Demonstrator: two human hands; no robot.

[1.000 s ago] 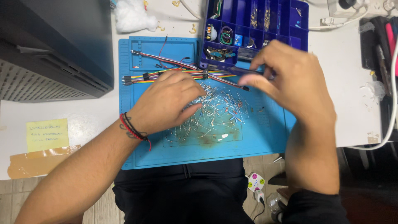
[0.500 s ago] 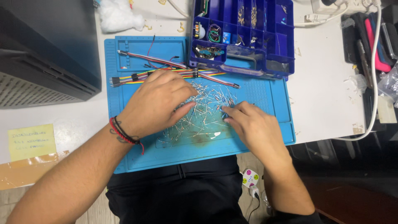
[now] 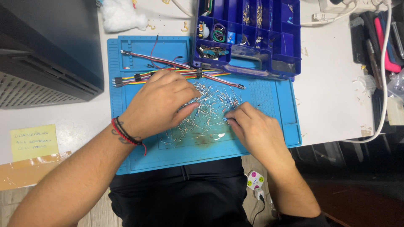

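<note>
Left hand (image 3: 162,103) lies flat with fingers spread on the resistor pile (image 3: 206,111) mid blue mat (image 3: 139,162), right hand (image 3: 252,126) pinches 1, so any sweep probably flicks loose ones off the edge.

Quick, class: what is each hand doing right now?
Left hand: open, flat on the pile of wire parts.
Right hand: fingertips pinching in the pile; what it holds cannot be told.

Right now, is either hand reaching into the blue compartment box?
No: both the left hand and right hand rest on the resistor pile on the blue mat, below the box.
</note>
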